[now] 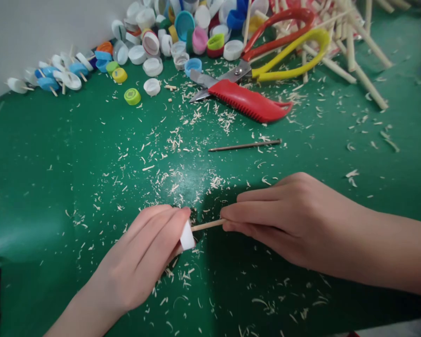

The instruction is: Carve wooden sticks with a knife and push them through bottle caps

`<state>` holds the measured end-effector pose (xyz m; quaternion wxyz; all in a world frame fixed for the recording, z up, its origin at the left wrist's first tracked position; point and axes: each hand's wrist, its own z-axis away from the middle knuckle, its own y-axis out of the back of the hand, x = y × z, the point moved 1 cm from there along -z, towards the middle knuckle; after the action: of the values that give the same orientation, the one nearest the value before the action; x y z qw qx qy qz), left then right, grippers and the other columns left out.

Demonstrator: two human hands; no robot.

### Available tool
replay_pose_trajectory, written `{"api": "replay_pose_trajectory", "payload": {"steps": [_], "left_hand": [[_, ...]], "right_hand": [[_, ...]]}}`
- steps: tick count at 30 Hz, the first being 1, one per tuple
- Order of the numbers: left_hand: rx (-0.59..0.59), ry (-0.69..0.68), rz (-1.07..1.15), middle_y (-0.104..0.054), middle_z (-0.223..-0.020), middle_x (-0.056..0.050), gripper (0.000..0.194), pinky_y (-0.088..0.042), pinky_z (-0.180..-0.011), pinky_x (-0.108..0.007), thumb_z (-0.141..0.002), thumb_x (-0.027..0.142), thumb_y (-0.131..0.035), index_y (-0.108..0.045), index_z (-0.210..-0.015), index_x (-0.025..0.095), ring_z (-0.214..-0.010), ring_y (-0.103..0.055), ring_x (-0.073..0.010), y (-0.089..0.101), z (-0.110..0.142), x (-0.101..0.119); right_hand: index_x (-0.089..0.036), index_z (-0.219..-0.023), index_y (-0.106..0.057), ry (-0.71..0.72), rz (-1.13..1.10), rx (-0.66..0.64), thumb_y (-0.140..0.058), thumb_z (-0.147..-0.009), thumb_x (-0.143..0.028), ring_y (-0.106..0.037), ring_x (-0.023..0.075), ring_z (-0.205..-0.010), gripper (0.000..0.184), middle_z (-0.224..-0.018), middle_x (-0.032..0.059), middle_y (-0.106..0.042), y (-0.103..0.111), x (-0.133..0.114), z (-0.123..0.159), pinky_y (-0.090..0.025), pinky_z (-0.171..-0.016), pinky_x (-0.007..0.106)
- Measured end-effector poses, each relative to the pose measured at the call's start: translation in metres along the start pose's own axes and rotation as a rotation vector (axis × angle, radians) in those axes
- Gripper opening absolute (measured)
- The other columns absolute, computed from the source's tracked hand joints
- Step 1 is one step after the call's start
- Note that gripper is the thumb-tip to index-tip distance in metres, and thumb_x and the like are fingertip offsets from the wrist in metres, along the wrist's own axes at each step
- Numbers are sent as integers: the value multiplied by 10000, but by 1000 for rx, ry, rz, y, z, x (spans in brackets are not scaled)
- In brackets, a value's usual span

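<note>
My left hand [143, 252] is closed on a white plastic bottle cap [187, 236], whose edge shows past the fingertips. A thin wooden stick [208, 225] runs from that cap to my right hand [284, 217], which pinches its other end between thumb and fingers. The stick's tip meets the cap; whether it passes through is hidden by my left fingers. Beyond the hands lies a metal nail [245, 145], and past it a red-handled knife [249, 100] rests against the blades of scissors [238, 70] with an orange and a yellow handle loop.
Wood shavings [175, 140] are scattered over the green tabletop [91, 135]. Colourful bottle caps [152, 66] are heaped at the back. To their left sit caps with sticks through them [70, 79]. Loose wooden sticks [370, 86] pile up at the back right.
</note>
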<state>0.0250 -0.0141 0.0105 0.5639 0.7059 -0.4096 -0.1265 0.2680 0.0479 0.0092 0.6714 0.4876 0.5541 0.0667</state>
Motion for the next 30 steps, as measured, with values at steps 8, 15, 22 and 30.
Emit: {"api": "replay_pose_trajectory", "payload": {"steps": [8,15,22,30], "left_hand": [[-7,5,-15,-643,-1064,-164,393,-542,-780,-384,-818,3,-639,-548,-1200,18,-1003,-592,-230,-2,-1,1],[-12,23,6,-643,-1085,-143,431,-541,-790,-384,-833,21,-624,-530,-1251,66,-1000,-601,-230,0,3,-1],[-26,36,7,-648,-1064,-134,397,-539,-780,-361,-852,63,-622,-529,-1237,71,-975,-597,-216,-1,3,-1],[27,83,12,-669,-1036,-111,402,-552,-782,-350,-877,140,-614,-511,-1265,135,-973,-615,-217,1,2,-6]], "right_hand": [[-215,-992,-657,75,111,56,-487,-955,-181,-458,46,-566,177,-770,-27,-618,-4,0,1,-239,-525,235],[-183,-998,-625,159,211,83,-443,-993,-213,-437,42,-573,184,-725,-21,-572,-6,1,2,-212,-512,250],[-184,-1032,-604,181,279,128,-439,-990,-200,-423,56,-578,171,-745,-28,-565,-10,-2,2,-218,-526,271],[-173,-1049,-594,188,361,175,-455,-971,-170,-419,67,-596,160,-719,-22,-527,-3,-11,1,-289,-582,244]]}}
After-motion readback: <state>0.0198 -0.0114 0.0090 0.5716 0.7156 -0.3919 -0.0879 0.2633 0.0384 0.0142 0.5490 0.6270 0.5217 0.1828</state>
